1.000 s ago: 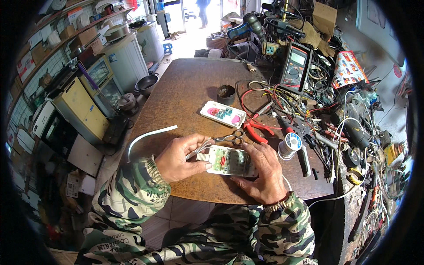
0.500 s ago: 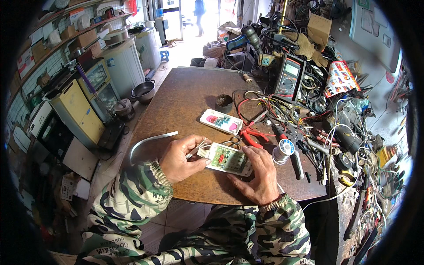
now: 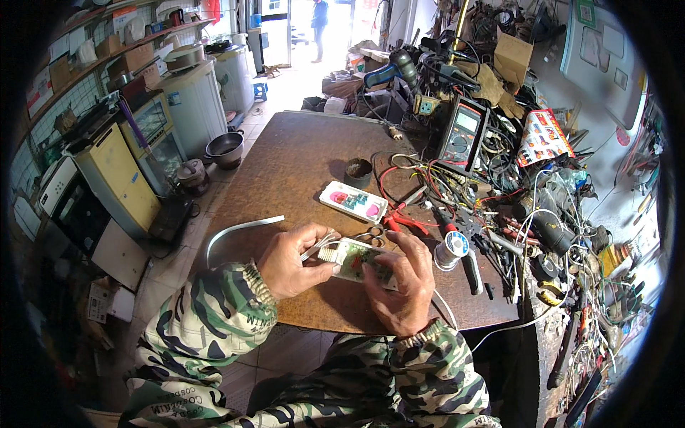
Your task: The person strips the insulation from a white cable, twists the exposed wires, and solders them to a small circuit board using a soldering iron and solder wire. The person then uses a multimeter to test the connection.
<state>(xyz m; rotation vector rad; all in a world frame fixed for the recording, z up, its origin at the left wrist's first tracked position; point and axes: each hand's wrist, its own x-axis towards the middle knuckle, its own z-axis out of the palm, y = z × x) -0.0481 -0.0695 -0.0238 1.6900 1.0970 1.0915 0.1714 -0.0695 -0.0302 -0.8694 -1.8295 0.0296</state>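
A white plastic case half (image 3: 345, 273) with a green circuit board (image 3: 353, 258) inside lies between my hands above the near part of the table. My left hand (image 3: 289, 262) pinches its left end, beside the ribbed cord sleeve, with loops of white cord (image 3: 312, 251) between thumb and fingers. My right hand (image 3: 405, 282) grips the right end, its thumb over the board and its fingers at the far edge, hiding that part. Just beyond lies another white case half (image 3: 354, 201) with pink and green parts. Scissors (image 3: 374, 235) rest behind the board.
Right of my hands stand a solder spool (image 3: 452, 250) and red-handled pliers (image 3: 407, 221). A dark round tin (image 3: 358, 171) sits farther back. A multimeter (image 3: 464, 135) leans among tangled wires and tools along the right. A white cable piece (image 3: 239, 227) lies on the wooden table (image 3: 285, 157) at left.
My right hand has shifted left, its thumb moving from the case's near edge onto the board and covering more of it. My left hand keeps its hold. The view has shifted slightly.
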